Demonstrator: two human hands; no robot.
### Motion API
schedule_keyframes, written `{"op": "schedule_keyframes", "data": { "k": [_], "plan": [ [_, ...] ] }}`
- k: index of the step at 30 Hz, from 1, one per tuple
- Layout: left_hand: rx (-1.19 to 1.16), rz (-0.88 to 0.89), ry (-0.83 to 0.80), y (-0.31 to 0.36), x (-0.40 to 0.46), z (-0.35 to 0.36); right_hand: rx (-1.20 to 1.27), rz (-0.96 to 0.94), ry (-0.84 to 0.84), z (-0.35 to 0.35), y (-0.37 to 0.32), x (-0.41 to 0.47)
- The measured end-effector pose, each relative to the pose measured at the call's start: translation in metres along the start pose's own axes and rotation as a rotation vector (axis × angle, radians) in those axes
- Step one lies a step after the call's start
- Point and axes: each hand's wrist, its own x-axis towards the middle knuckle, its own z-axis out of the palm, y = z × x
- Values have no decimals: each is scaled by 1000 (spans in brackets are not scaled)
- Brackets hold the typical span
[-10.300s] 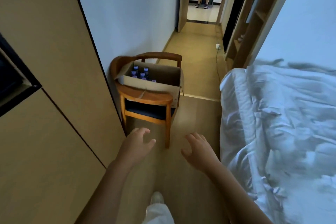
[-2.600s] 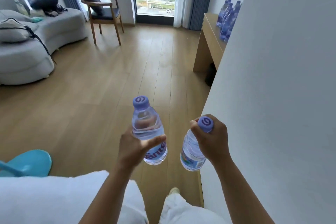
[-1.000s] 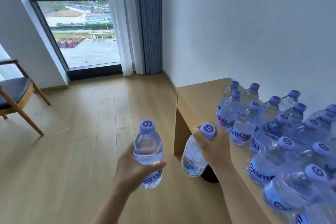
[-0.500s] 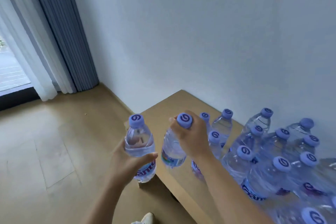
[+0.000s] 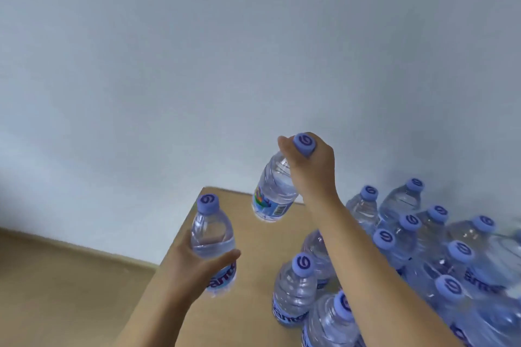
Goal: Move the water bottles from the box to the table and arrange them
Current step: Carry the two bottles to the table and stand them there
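My left hand [image 5: 187,270] grips a clear water bottle [image 5: 212,236] with a purple cap by its lower body, upright, over the left edge of the wooden table [image 5: 248,284]. My right hand [image 5: 311,170] holds a second water bottle [image 5: 275,194] by its neck and cap, raised and tilted above the table's far end. Several standing bottles [image 5: 408,236] with purple caps fill the right side of the table. The box is out of view.
A white wall [image 5: 197,65] stands right behind the table. Wooden floor [image 5: 56,276] lies to the left below the table edge. Bare tabletop shows between my two hands and left of the bottle group.
I have stepped closer to the table. Both bottles now hang over the tabletop, and my right hand has lifted its bottle higher toward the far end.
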Motion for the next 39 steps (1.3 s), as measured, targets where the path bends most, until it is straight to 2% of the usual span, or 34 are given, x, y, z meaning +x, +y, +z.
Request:
{"op": "schedule_keyframes", "data": {
  "k": [2,5,8,12,18,22,25,28,30,33,39],
  "plan": [
    [22,32,-96,2,20,18,-80,50,77,-13,10,17],
    [17,74,-174,6,39,49,-200,151,99,-33,30,29],
    [26,114,-264,2,52,76,-261,316,154,-52,52,30],
    [9,113,-371,-6,58,99,-361,501,114,-71,77,22],
    [-12,14,-662,-8,64,119,-441,647,9,-84,95,4],
    [-37,10,-686,0,61,121,-629,637,-124,-89,92,2],
    [-19,47,-699,7,53,115,-678,637,-156,-90,88,-2],
    [-54,68,-503,17,46,110,-632,615,-179,-92,73,-7],
    [-47,143,-426,35,43,106,-602,540,-155,-97,55,-11],
    [-65,265,-433,70,40,104,-556,433,-78,-119,20,-23],
    [-71,505,-433,124,-17,123,-633,400,-32,-202,-21,-93]
  ]
}}
